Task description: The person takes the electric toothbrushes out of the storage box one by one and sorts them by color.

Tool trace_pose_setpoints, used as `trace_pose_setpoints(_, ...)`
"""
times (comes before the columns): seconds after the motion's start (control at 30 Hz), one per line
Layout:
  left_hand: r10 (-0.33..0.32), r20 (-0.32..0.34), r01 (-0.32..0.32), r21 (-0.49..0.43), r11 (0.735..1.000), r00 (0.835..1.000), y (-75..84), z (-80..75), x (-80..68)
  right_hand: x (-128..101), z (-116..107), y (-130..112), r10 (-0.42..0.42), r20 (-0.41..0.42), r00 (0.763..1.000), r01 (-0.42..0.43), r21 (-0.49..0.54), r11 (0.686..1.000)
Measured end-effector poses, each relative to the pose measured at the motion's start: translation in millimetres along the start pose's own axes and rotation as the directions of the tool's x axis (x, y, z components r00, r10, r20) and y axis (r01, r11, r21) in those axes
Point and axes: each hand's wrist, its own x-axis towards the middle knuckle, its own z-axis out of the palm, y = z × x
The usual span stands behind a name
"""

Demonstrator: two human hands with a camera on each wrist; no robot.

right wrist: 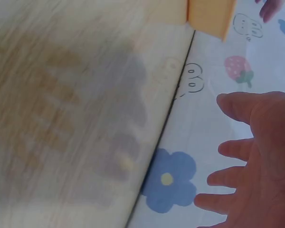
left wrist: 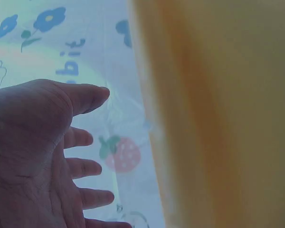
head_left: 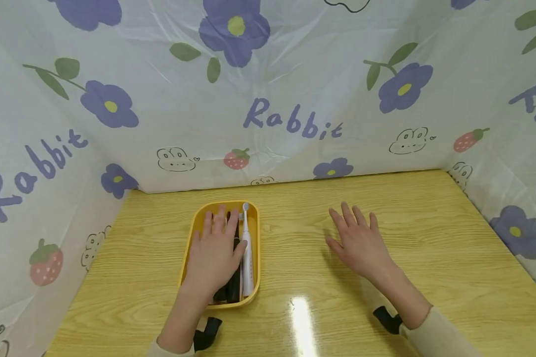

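Observation:
My left hand (head_left: pixel 212 259) is spread above a yellow tray (head_left: pixel 258 258), its fingers straight and holding nothing. Inside the tray, a white electric toothbrush (head_left: pixel 247 263) lies lengthwise along the right side. Beside it is a black toothbrush-like handle (head_left: pixel 234 288), partly covered by the hand; other items under the palm are hidden. Over the wooden table to the right, my right hand (head_left: pixel 361 245) is spread with nothing in it. In the left wrist view, the tray's blurred yellow wall (left wrist: pixel 199 118) stands beside the thumb.
The wooden table (head_left: pixel 295 238) carries the tray left of its middle. A white sheet (head_left: pixel 295 163) printed with flowers, strawberries and rabbits rises along the back and both sides. Black wrist mounts (head_left: pixel 207 333) sit at both wrists. Light glares off the front of the tabletop.

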Motion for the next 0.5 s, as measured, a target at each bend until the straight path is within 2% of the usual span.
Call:
trace_pose_setpoints(0.1,-0.022,-0.015,0.022,-0.006,1.000,1.000,-13.1,-3.9,-1.5,1.0,4.0,2.0,0.003,0.007,1.000,-0.003,-0.004,1.000)
trace_pose_setpoints(0.3,-0.132,-0.032,0.130,-0.041,0.991,0.991,-39.4,-7.6,-6.0,2.5,10.7,4.1,0.016,0.032,0.999,-0.016,0.015,1.000)
trace_pose_setpoints(0.37,-0.169,-0.018,0.167,-0.067,0.984,0.985,-47.0,-6.8,-8.2,2.4,12.0,4.1,0.018,0.038,0.999,-0.019,0.027,0.999)
trace_pose_setpoints(0.5,-0.231,0.066,0.237,-0.119,0.964,0.971,-59.3,-4.2,-12.6,3.0,13.9,3.4,0.015,0.042,0.999,-0.016,0.038,0.999)
